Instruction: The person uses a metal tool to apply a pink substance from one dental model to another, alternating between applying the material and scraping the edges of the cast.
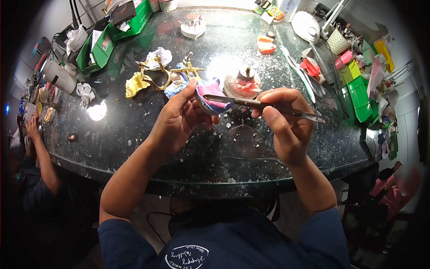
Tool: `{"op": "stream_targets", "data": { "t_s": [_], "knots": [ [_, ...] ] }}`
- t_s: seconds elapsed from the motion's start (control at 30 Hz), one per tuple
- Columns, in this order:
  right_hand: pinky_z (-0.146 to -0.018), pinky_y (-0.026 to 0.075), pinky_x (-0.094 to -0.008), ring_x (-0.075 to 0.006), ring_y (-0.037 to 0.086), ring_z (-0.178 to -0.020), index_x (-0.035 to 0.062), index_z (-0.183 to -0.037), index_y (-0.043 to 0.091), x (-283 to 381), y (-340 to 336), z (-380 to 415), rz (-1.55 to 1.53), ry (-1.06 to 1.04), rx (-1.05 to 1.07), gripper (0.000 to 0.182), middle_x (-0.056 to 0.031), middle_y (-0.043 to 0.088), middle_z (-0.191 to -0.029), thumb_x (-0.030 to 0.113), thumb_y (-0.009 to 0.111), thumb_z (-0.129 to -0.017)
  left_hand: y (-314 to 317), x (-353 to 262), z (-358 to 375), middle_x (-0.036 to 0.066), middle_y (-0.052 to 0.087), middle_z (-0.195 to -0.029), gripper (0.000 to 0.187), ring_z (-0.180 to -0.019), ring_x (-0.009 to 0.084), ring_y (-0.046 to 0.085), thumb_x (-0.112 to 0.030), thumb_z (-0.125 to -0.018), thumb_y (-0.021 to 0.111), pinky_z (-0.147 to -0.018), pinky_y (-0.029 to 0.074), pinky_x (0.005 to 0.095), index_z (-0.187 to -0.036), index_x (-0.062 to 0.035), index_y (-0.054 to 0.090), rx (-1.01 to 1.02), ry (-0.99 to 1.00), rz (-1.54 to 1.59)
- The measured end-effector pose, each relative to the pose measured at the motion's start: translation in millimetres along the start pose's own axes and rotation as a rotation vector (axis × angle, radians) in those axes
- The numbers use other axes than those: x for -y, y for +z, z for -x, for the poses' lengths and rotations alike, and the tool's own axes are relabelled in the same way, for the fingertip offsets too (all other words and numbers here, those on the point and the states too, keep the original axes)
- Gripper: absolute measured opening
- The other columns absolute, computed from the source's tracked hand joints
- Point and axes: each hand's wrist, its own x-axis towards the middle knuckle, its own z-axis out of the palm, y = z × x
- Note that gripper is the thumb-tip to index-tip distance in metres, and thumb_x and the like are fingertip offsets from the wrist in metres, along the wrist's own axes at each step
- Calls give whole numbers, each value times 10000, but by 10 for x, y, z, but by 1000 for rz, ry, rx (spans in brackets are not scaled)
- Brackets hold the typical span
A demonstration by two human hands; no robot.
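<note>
While left fingers (188,90) are gripping a curved pink-and-blue mould (208,89), right fingers (283,94) are pinching a brown-handled metal tool (244,102) over it; slips are risking gouges.

Over the bench (201,168), my L hand (177,117) has the molded piece (209,88) & my R hand (289,130) has the knife (242,102), tip over said piece. Just behind: hinged frame (169,80) to the L, cast (242,86) to the R, w/ the bur stand (193,29) farther back, approx. ctr. Far L there's a bottle (59,77) w/ L-side bins (101,50) behind & rt of it; far R, the R-side bin (359,98), w/ long tools (299,74) btwn it & the cast.
</note>
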Motion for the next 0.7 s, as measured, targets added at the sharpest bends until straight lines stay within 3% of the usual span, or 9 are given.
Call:
{"op": "stream_targets", "data": {
  "t_s": [0.53,0.7],
  "knots": [
    [-746,499,-269,-154,617,-812,-37,-918,577,17,4,-28,244,-214,79,168,-133,637,-885,-83,594,-757,-50,27,-15,74,666,-849,475,-733,166,624,-450,-985,305,-650,463,290,-1068,-55,555,-26,-15,-8],
    [-742,501,-271,-158,621,-813,-36,-915,580,9,32,0,192,-167,17,174,-131,640,-887,-84,599,-750,48,-21,24,61,662,-815,480,-716,148,616,-465,-979,322,-633,450,280,-1029,-58,573,-72,-37,-14]
  ]
}}
